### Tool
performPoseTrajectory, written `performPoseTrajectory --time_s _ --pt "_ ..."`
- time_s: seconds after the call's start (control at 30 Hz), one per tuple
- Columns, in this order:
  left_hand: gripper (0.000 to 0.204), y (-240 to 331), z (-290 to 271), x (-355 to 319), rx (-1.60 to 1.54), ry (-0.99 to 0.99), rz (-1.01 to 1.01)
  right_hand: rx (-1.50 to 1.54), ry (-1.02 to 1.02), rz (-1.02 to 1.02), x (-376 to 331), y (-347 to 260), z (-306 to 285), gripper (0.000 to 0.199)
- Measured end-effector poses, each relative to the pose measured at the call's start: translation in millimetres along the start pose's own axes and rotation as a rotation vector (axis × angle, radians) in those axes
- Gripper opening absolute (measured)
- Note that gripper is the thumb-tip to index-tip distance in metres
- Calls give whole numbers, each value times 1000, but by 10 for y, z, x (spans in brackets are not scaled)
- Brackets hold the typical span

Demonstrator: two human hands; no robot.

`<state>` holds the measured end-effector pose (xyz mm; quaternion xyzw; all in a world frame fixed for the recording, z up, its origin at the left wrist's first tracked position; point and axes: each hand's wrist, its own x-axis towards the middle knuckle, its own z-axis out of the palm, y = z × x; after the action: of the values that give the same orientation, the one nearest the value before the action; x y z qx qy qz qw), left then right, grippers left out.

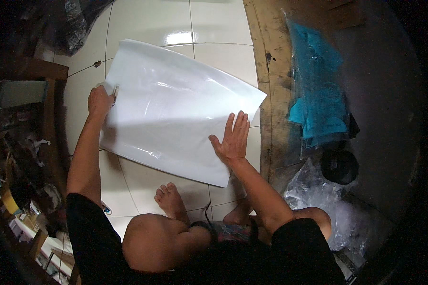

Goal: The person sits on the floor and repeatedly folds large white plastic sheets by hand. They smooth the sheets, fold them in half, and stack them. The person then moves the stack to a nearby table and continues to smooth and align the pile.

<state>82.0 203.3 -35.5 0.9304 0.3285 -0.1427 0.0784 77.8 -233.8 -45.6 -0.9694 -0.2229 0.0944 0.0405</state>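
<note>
A large glossy white sheet [171, 104] lies flat on the tiles in front of me, apparently with a clear film over it or several layers thick. At its left edge my left hand [100, 101] is closed, knuckles up. From those fingers a small slim pale object [115, 93] pokes out over the sheet; its kind is hard to make out. My right hand [233, 137] rests palm down near the sheet's right edge, fingers stretched and thumb apart, with nothing in it.
Beige floor tiles [223, 21] surround the sheet. To the right are a worn brown board [276, 61], bagged turquoise items [321, 114], a round black object [339, 166] and crumpled clear plastic [314, 190]. Cluttered wooden shelving [57, 118] stands at the left. My bare foot [171, 202] is close to the sheet.
</note>
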Motion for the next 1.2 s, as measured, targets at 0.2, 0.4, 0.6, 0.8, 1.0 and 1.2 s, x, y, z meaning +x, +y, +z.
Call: performPoseTrajectory --time_s 0.2,0.4,0.6,0.8,1.0,1.2 --pt "40 68 -37 -5 3 10 15 12 105 -27 -15 54 58 96" --pt "47 -166 -36 175 -373 -154 -102 61 113 -39 21 2 20 92" --pt "23 1687 354 -1163 -742 192 639 43 108 -26 20 -8 -48 84" --pt "32 2321 611 -1985 -263 -205 741 -36 157 -49 28 37 102 71" --pt "37 1903 423 -1709 -250 -193 518 45 196 -65 11 -17 6 87" --pt "39 1296 202 -1261 -279 -130 338 -3 145 -53 -8 17 45 92"
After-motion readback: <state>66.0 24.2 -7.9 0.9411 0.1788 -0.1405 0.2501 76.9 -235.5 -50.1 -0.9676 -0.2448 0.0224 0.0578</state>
